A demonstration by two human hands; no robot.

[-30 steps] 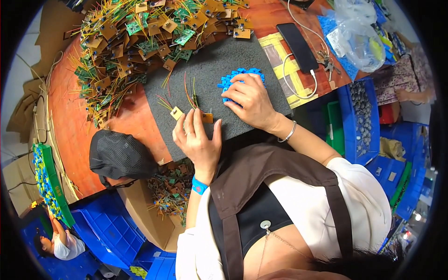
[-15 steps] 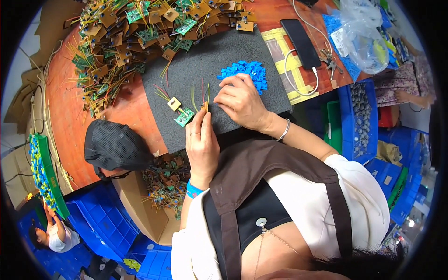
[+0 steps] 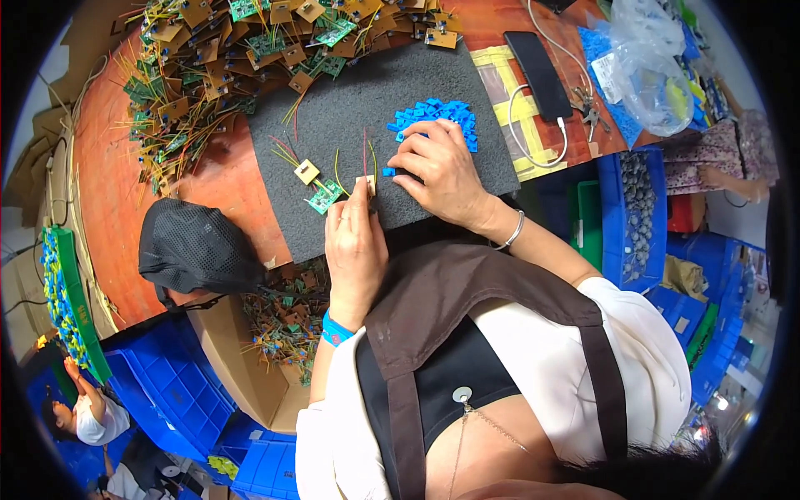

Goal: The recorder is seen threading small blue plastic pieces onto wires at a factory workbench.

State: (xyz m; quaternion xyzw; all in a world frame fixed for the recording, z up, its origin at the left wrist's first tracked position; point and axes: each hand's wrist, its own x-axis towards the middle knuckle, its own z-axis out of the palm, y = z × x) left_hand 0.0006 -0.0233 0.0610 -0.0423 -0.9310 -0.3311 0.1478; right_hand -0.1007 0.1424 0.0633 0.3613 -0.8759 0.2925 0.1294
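The board (image 3: 371, 185) is held over the near part of the mat (image 3: 325, 108), pinched between thumb and finger of the left hand (image 3: 357, 237); much of it is covered by the fingers. From it a red wire (image 3: 364, 152) and a yellow wire (image 3: 374, 160) are extended away from the person, their long axes roughly upright in the view and their free ends farthest from the grip.

A blue piece (image 3: 389, 172) is found at the thumb and fingertips of the right hand (image 3: 442, 171) and is judged to be pinched there. It is placed to the right of the board and slightly beyond it, just beside the yellow wire, with a gap seen between. The relation of most weight is judged to be this sideways one: the wires are crossed, not followed, by the line between the two grips. By the right hand the yellow wire is approached more closely than the red. How the blue piece is turned cannot be told at this size.

The blue heap (image 3: 433, 117) is partly covered by the right hand. A second board (image 3: 307, 172) and a green board (image 3: 324, 197) are noted left of the left hand, untouched.
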